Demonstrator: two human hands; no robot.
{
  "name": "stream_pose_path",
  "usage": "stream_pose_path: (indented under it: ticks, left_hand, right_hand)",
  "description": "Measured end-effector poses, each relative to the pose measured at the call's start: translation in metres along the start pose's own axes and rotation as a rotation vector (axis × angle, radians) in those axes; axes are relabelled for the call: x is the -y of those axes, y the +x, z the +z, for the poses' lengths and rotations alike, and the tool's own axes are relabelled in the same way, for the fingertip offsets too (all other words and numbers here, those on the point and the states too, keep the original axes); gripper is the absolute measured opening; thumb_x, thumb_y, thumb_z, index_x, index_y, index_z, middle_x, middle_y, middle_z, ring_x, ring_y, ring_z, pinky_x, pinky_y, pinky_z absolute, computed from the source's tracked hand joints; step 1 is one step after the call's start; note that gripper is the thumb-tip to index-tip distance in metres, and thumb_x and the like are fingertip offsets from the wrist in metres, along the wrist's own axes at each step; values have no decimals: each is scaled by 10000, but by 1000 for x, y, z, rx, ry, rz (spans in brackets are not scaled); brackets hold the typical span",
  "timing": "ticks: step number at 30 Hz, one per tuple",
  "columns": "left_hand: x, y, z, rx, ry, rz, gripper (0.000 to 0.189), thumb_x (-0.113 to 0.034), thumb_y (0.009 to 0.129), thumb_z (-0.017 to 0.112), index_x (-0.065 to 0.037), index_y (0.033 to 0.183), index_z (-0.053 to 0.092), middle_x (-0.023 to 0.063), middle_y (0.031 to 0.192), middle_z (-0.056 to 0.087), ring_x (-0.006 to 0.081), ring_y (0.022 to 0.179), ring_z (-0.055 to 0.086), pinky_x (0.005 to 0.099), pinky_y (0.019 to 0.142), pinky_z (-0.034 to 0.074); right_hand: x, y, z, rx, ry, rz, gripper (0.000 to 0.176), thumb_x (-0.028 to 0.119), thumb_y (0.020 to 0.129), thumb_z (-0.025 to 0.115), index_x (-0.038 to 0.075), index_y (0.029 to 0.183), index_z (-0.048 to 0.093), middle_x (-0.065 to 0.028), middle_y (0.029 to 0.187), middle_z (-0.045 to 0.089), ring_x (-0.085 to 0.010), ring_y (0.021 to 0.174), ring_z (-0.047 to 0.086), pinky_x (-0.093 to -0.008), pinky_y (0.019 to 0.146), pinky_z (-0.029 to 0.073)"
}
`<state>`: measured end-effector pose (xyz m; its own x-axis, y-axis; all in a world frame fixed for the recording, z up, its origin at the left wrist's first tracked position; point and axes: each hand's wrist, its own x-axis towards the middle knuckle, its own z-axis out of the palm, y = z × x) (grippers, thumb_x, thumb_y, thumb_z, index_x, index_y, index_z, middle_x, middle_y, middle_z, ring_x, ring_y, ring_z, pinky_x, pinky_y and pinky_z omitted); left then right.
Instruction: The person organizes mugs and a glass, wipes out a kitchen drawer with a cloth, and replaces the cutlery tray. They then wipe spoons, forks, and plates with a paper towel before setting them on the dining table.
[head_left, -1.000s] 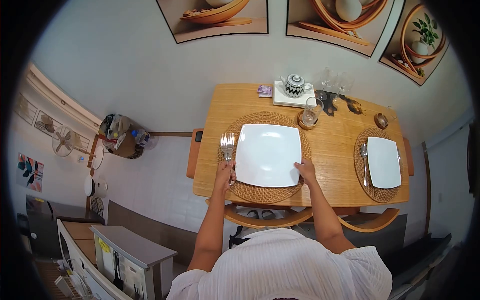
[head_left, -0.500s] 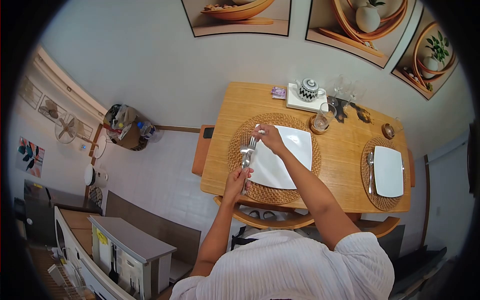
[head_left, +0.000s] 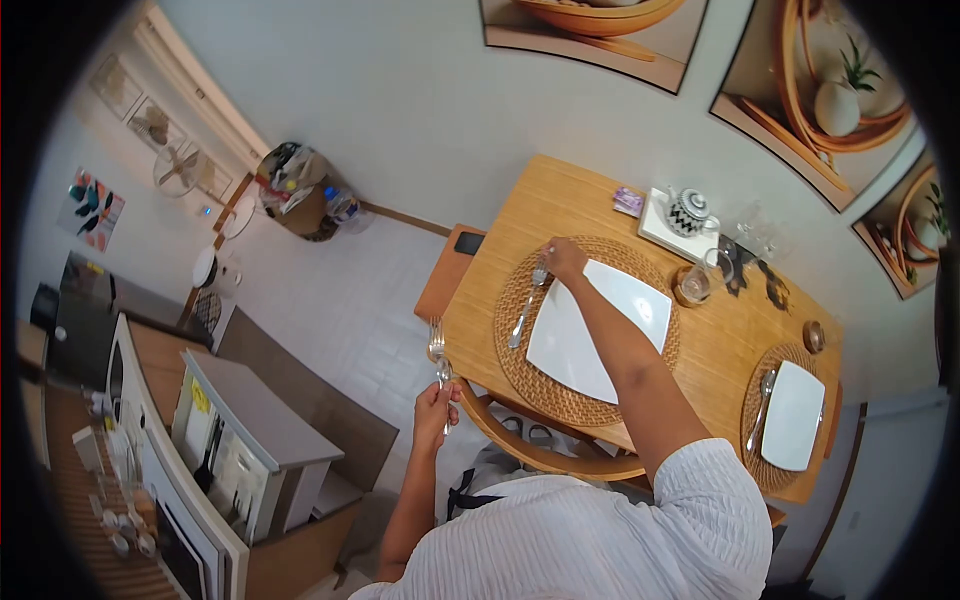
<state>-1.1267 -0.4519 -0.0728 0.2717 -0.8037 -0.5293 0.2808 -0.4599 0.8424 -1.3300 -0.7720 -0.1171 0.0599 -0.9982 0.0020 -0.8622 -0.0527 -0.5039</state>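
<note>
My left hand (head_left: 436, 410) is closed around the handles of a fork (head_left: 437, 338) and a spoon (head_left: 443, 371), held upright beside the table's left edge. My right hand (head_left: 566, 260) reaches over the nearer square white plate (head_left: 598, 330). Its fingers are at the tines of another fork (head_left: 521, 318), which lies along the plate's left side on a round woven placemat (head_left: 510, 290). The fingertips are partly hidden, but they appear to grip that fork.
A second placemat (head_left: 752, 408) bears a white plate (head_left: 795, 415) and a spoon (head_left: 762, 408). Farther back stand a teapot (head_left: 688, 212) on a white tray (head_left: 655, 228), a glass (head_left: 712, 275) and a purple packet (head_left: 628, 201). A wooden chair (head_left: 560, 459) sits at the near edge.
My left hand has moved left off the plate with a fork and spoon. My right hand has brought one fork down onto the placemat. The camera view has turned and shifted.
</note>
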Motion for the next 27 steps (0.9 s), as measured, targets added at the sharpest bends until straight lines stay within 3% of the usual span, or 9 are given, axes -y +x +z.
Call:
stream_pose_path:
  ticks: [8, 12, 14, 15, 17, 19, 22, 24, 27]
  left_hand:
    - [-27, -47, -2, -48, -220, 68, 224, -220, 925, 492, -8, 928, 565, -11, 701, 471, 54, 459, 412, 211, 414, 340]
    - [-42, -68, -15, 3, -351, 76, 239, -231, 927, 487, -8, 967, 564, -19, 676, 479, 50, 456, 405, 201, 418, 336]
    - [-45, -72, -25, -13, -354, 107, 244, -239, 929, 482, -15, 983, 565, -16, 667, 493, 44, 454, 394, 195, 414, 323]
    - [-45, -73, -31, -17, -347, 125, 251, -247, 931, 477, -22, 999, 566, -12, 658, 506, 38, 451, 383, 189, 409, 310]
    - [-43, -69, -45, -35, -314, 149, 262, -261, 934, 470, -31, 1013, 566, -6, 647, 518, 32, 445, 367, 185, 405, 293]
    - [-46, -66, -64, -42, -233, 185, 286, -290, 939, 452, -45, 1038, 562, 3, 627, 531, 24, 428, 333, 181, 398, 262]
    - [-57, -68, -96, -99, -189, 235, 306, -304, 946, 428, -48, 1051, 556, 2, 606, 528, 26, 410, 307, 185, 392, 250]
    - [-63, -72, -137, -130, -171, 269, 312, -305, 949, 415, -46, 1053, 554, -2, 593, 523, 30, 402, 298, 190, 391, 252]
    - [-68, -86, -202, -193, -13, 274, 304, -286, 958, 378, -59, 1051, 558, -14, 562, 504, 38, 409, 323, 209, 396, 275]
  right_hand:
    - [-3, -5, -1, -6, -346, -161, 215, 299, 736, 639, 96, 795, 676, -161, 800, 654, -308, 741, 642, -439, 630, 493]
    - [4, -6, -7, -8, -222, -142, 232, 198, 736, 642, 8, 859, 591, -202, 826, 632, -339, 774, 621, -431, 656, 486]
    - [6, 2, 25, -228, 272, -304, 324, 100, 780, 576, -28, 1025, 407, -220, 853, 573, -304, 790, 597, -408, 679, 481]
    - [29, -10, 29, -56, 485, -333, 250, 26, 835, 465, -8, 1019, 298, -181, 830, 540, -239, 748, 578, -360, 693, 477]
    - [118, -75, 7, 352, 1187, -332, 156, -28, 875, 390, -4, 1026, 419, -128, 972, 565, -156, 802, 565, -290, 747, 467]
    - [189, -133, 14, 685, 1356, -313, 177, -11, 834, 537, -18, 1011, 547, -98, 1034, 566, -158, 947, 562, -296, 853, 429]
    - [265, -198, 36, 866, 1227, -584, 129, -2, 811, 585, -25, 937, 579, -88, 987, 590, -165, 885, 591, -290, 811, 459]
    - [311, -219, 60, 1033, 1150, -307, 93, -2, 806, 591, -35, 893, 597, -94, 876, 614, -168, 760, 619, -272, 715, 502]
    - [385, -240, 96, 1005, 1180, -381, 112, 20, 822, 578, -54, 906, 588, -94, 742, 605, -170, 620, 616, -261, 563, 516]
